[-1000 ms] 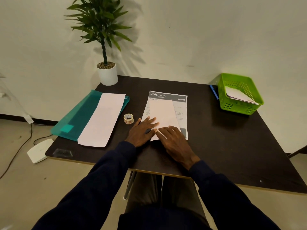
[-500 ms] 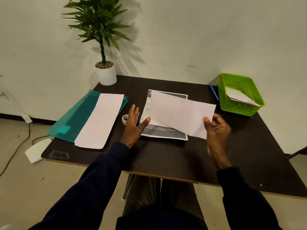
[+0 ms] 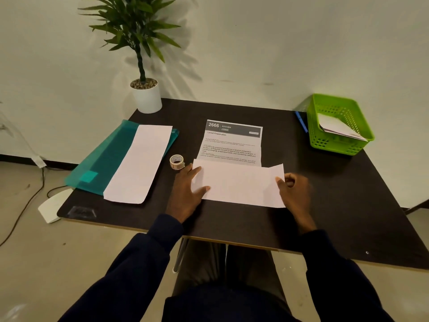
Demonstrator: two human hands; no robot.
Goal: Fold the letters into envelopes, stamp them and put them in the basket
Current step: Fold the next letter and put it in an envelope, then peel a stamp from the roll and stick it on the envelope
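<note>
In the head view, a folded white letter [image 3: 239, 183] is laid crosswise on the dark desk [image 3: 348, 205], its far edge overlapping the near end of a printed sheet [image 3: 233, 142]. The left hand [image 3: 185, 191] is spread flat, its fingers [image 3: 197, 169] apart and pressed on the letter's left end, the thumb resting on the paper. The right hand [image 3: 293, 194] is at the letter's right end; its fingers are curled loosely, the thumb touching the paper's edge, though a true pinch cannot be told through the blur. Just beyond the left fingers a small roll of stamps [image 3: 177, 161] is seen; farther left, a long white envelope [image 3: 140, 163] is laid on a teal folder [image 3: 109, 159]. Well beyond the right fingers, the green basket [image 3: 341, 147] is seen with finished mail inside. The letter is judged light, thin and limp, apt to slide on the smooth desk and to crease wherever pressed, so it is best taken by its short ends or pinned flat near a fold.
</note>
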